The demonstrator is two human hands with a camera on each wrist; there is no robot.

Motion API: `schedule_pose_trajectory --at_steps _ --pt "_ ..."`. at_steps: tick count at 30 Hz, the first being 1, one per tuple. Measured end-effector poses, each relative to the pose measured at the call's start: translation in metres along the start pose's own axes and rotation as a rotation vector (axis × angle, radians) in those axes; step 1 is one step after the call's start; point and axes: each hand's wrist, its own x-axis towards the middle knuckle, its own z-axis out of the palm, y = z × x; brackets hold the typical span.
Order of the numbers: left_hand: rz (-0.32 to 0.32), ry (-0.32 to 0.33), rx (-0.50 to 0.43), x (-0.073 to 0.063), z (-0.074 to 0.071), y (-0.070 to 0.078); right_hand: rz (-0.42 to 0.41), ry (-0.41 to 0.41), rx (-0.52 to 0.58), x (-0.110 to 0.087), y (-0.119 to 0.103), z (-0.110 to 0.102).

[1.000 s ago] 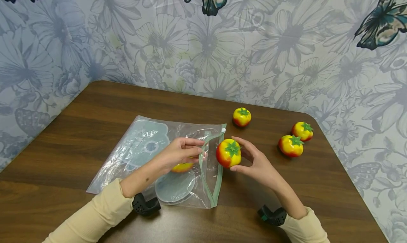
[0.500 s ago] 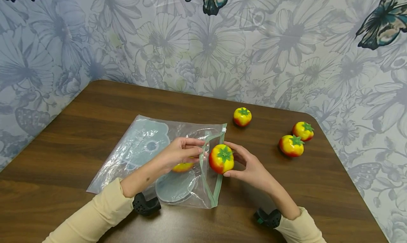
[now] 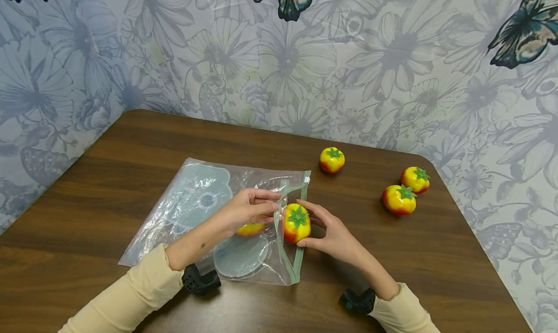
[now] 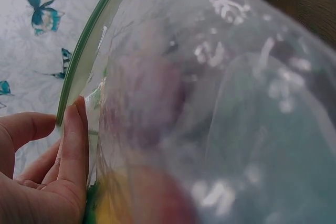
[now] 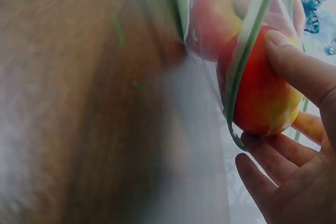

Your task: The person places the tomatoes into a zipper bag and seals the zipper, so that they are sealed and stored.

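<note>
A clear zip bag (image 3: pixel 183 246) with a green edge lies on the table, its mouth facing right and held apart. My left hand (image 3: pixel 247 208) pinches the upper edge of that mouth; the left wrist view shows thumb and fingers at the green strip (image 4: pixel 84 40). In my right hand (image 3: pixel 333 234) is a yellow-red toy tomato (image 3: pixel 297 222) with a green star-shaped top, right at the bag's mouth. The right wrist view shows this tomato (image 5: pixel 262 87) partly behind the green edge. Another tomato (image 3: pixel 250 229) lies inside the bag, partly hidden by my left hand.
One tomato (image 3: pixel 332 160) stands behind the bag on the brown table (image 3: pixel 87 188). Two more tomatoes (image 3: pixel 399 200) (image 3: pixel 415 179) sit close together at the right. Flowered cloth (image 3: pixel 287 81) with butterflies hangs behind the table.
My right hand has moved left and a little nearer, bringing its tomato from beside the bag into the mouth. The left hand has stayed where it was.
</note>
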Motion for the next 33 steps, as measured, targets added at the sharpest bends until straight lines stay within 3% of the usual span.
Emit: schedule_pose_trajectory --at_steps 21,33 --pt "0.035 -0.023 0.002 0.002 -0.002 0.002 0.0 -0.007 -0.154 0.005 0.004 0.009" --pt "0.02 -0.028 -0.001 0.0 -0.001 -0.007 -0.066 0.02 -0.239 -0.004 -0.002 -0.002"
